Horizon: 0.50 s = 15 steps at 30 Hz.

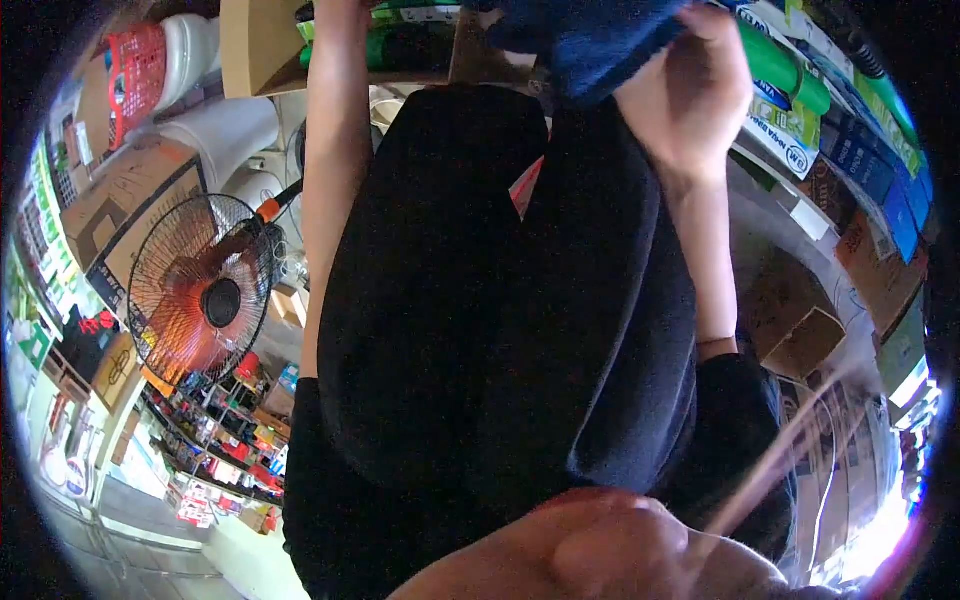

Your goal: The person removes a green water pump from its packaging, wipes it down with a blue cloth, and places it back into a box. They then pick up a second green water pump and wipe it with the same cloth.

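A dark blue cloth (pixel 610 45) hangs at the top edge of the head view, above my knees. My right hand (pixel 700 100) grips it from the right side, with the thumb bent over the fabric. Part of the cloth runs out of the picture, so its full shape is hidden. My left forearm (pixel 338 120) reaches up past my left knee, and the left hand lies beyond the top edge. Between the arms are my legs in black trousers (pixel 480 280).
An orange-bladed fan (pixel 220 300) stands at the left beside a cardboard box (pixel 130 195). A red basket (pixel 137 75) is at upper left. Green-and-white packages (pixel 785 90) line the upper right, with an open carton (pixel 800 335) lower down. Crowded shelves (pixel 230 430) sit at lower left.
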### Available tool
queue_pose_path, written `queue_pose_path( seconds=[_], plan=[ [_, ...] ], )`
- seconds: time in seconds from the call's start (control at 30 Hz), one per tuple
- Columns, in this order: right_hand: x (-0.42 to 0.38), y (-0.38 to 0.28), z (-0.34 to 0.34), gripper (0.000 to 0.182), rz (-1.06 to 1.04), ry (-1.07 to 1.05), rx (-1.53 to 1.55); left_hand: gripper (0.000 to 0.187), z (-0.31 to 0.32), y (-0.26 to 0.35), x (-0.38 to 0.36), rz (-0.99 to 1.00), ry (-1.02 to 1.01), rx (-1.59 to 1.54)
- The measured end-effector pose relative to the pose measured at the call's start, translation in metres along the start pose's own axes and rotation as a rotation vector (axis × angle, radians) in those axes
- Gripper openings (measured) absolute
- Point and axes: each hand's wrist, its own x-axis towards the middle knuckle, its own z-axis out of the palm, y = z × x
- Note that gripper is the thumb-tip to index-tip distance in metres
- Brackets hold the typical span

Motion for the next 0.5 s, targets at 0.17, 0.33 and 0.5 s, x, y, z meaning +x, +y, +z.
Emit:
queue_pose_path(
  seconds=[0.17,0.33,0.5],
  plan=[
    [-0.002,-0.006,-0.006,0.032,0.032,0.022,-0.057,0.045,0.009,-0.003,0.014,-0.004,0.019,0.067],
    [-0.003,-0.006,-0.004,0.035,0.060,-0.040,0.083,0.045,-0.004,0.003,0.016,0.013,0.076,0.133],
    [-0.004,-0.006,-0.024,0.034,0.038,-0.081,-0.024,0.046,-0.023,0.008,0.017,0.035,0.148,0.168]
  ],
)
